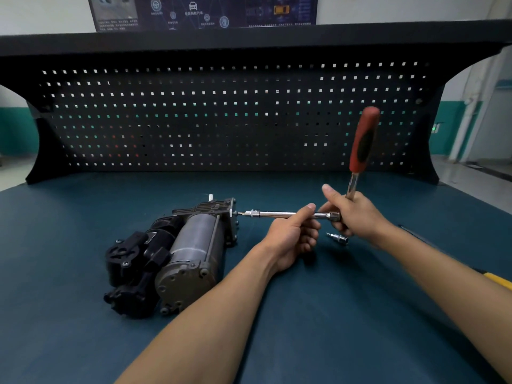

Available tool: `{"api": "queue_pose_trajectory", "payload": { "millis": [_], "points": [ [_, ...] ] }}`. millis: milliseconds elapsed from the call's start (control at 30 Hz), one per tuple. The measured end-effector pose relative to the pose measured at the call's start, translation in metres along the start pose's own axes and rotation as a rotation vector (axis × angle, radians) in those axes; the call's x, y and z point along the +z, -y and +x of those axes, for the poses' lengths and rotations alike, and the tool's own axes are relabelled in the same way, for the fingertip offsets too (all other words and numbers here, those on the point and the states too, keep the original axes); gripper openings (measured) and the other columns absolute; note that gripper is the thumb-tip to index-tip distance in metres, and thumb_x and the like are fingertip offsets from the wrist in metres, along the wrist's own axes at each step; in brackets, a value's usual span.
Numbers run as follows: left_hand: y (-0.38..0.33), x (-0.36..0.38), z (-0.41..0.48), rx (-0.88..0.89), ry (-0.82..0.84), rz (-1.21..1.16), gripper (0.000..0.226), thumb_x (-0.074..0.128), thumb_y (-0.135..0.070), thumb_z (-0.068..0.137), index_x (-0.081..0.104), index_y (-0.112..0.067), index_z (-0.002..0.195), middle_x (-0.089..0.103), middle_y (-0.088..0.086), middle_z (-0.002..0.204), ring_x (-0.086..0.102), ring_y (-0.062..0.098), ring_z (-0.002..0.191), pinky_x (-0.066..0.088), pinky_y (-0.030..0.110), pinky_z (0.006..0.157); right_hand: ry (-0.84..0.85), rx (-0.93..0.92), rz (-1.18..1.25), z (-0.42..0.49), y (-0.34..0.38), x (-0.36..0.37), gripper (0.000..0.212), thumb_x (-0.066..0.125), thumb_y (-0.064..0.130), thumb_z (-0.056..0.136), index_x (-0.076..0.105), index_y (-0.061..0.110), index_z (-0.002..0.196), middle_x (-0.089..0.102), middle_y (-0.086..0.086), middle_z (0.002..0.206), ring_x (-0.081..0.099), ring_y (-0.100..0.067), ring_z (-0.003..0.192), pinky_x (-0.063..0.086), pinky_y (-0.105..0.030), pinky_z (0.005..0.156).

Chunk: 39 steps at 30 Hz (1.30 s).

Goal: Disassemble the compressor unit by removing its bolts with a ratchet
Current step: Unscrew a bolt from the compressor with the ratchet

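Compressor unit [177,259], lying on its side on the blue-green bench mat [83,342], left of centre, its grey cylinder flanked on the left by black housings and its bolted end plate turned to the right. A slim chrome extension bar [279,214] runs level from that end plate, its bit tip meeting the plate's upper edge; whether it is seated on a bolt cannot be made out. The person's left hand [291,239] grips the bar from below, fingers curled around it and thumb laid along the top. At the bar's far end sits the ratchet [364,139], its red-and-black handle standing nearly upright and slightly blurred. The right hand [352,214] is wrapped around the ratchet at its head and lower shaft, thumb raised to the left. A loose socket [338,238] lies on the mat just beneath the right hand. A yellow object [498,281] shows at the mat's right edge, behind the right forearm. A black pegboard [194,120] forms the back of the bench, with a dark poster [205,12] on the wall above.
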<state>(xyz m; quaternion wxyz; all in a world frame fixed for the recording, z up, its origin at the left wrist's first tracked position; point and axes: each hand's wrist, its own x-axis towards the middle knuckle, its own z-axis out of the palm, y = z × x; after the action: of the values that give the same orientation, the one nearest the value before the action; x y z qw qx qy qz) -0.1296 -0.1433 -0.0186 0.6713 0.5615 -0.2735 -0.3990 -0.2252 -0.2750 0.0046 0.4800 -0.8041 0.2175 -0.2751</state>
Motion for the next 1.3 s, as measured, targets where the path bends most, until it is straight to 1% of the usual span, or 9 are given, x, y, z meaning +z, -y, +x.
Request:
{"api": "queue_pose_trajectory", "payload": {
  "millis": [167, 300, 467, 633, 733, 867, 1000, 1167, 1300],
  "points": [
    [-0.001, 0.000, -0.002, 0.001, 0.004, -0.002, 0.041, 0.062, -0.041, 0.095, 0.060, -0.013, 0.065, 0.054, -0.001, 0.051, 0.048, 0.009, 0.042, 0.037, 0.017, 0.042, 0.016, 0.260, 0.117, 0.002, 0.009, 0.000, 0.066, 0.051, 0.069, 0.092, 0.072, 0.006, 0.088, 0.043, -0.004, 0.047, 0.033, -0.017, 0.039, 0.027, -0.021, 0.037],
    [-0.001, 0.001, -0.002, 0.003, 0.000, -0.008, 0.041, 0.062, -0.041, 0.095, 0.059, -0.013, 0.066, 0.055, -0.002, 0.050, 0.048, 0.009, 0.041, 0.037, 0.016, 0.042, 0.118, 0.413, 0.206, 0.002, 0.014, -0.001, 0.059, 0.052, 0.066, 0.092, 0.066, 0.009, 0.091, 0.038, -0.001, 0.047, 0.025, -0.012, 0.035, 0.021, -0.017, 0.035],
    [-0.001, 0.001, -0.002, 0.005, -0.002, -0.015, 0.040, 0.063, -0.040, 0.095, 0.060, -0.012, 0.065, 0.055, -0.002, 0.052, 0.049, 0.009, 0.042, 0.039, 0.017, 0.043, 0.225, 0.520, 0.270, 0.004, 0.017, -0.004, 0.041, 0.049, 0.053, 0.097, 0.057, 0.017, 0.081, 0.032, 0.003, 0.047, 0.021, -0.008, 0.031, 0.017, -0.015, 0.036],
    [-0.001, 0.001, -0.001, 0.006, 0.000, -0.012, 0.042, 0.062, -0.040, 0.096, 0.061, -0.011, 0.066, 0.055, -0.001, 0.051, 0.049, 0.009, 0.041, 0.039, 0.016, 0.042, 0.308, 0.635, 0.371, 0.005, 0.018, -0.007, 0.041, 0.051, 0.050, 0.095, 0.051, 0.020, 0.067, 0.028, 0.007, 0.047, 0.017, -0.006, 0.030, 0.015, -0.015, 0.035],
    [-0.001, 0.001, -0.001, 0.008, 0.005, -0.012, 0.042, 0.061, -0.040, 0.096, 0.060, -0.011, 0.066, 0.055, -0.001, 0.051, 0.049, 0.009, 0.041, 0.039, 0.016, 0.041, 0.326, 0.693, 0.438, 0.005, 0.017, -0.008, 0.041, 0.051, 0.049, 0.094, 0.050, 0.019, 0.067, 0.028, 0.009, 0.046, 0.017, -0.006, 0.030, 0.013, -0.015, 0.036],
    [-0.001, 0.002, -0.001, 0.014, -0.001, -0.019, 0.040, 0.061, -0.039, 0.096, 0.060, -0.011, 0.068, 0.055, -0.001, 0.052, 0.049, 0.009, 0.042, 0.038, 0.017, 0.042, 0.300, 0.675, 0.444, 0.004, 0.016, -0.005, 0.038, 0.052, 0.046, 0.095, 0.049, 0.020, 0.068, 0.027, 0.009, 0.045, 0.016, -0.006, 0.030, 0.012, -0.016, 0.035],
    [-0.001, 0.001, -0.002, 0.015, 0.004, -0.022, 0.040, 0.061, -0.038, 0.096, 0.060, -0.011, 0.068, 0.055, 0.000, 0.052, 0.049, 0.010, 0.042, 0.038, 0.017, 0.042, 0.234, 0.598, 0.380, 0.003, 0.015, -0.001, 0.036, 0.052, 0.042, 0.096, 0.045, 0.022, 0.066, 0.028, 0.007, 0.043, 0.017, -0.007, 0.030, 0.014, -0.016, 0.033],
    [-0.001, 0.001, -0.002, 0.014, 0.013, -0.015, 0.039, 0.061, -0.037, 0.096, 0.061, -0.010, 0.068, 0.056, 0.001, 0.052, 0.050, 0.011, 0.042, 0.039, 0.018, 0.043, 0.144, 0.444, 0.298, 0.002, 0.011, 0.003, 0.038, 0.057, 0.037, 0.096, 0.044, 0.021, 0.064, 0.032, 0.003, 0.042, 0.019, -0.010, 0.032, 0.015, -0.017, 0.035],
    [-0.001, 0.000, -0.001, 0.012, 0.007, -0.027, 0.038, 0.062, -0.037, 0.094, 0.062, -0.010, 0.067, 0.057, 0.001, 0.052, 0.051, 0.011, 0.042, 0.040, 0.018, 0.043, 0.060, 0.259, 0.234, 0.000, 0.009, 0.004, 0.035, 0.066, 0.031, 0.095, 0.047, 0.020, 0.068, 0.036, 0.001, 0.047, 0.026, -0.011, 0.037, 0.019, -0.020, 0.034]
  ]
}}
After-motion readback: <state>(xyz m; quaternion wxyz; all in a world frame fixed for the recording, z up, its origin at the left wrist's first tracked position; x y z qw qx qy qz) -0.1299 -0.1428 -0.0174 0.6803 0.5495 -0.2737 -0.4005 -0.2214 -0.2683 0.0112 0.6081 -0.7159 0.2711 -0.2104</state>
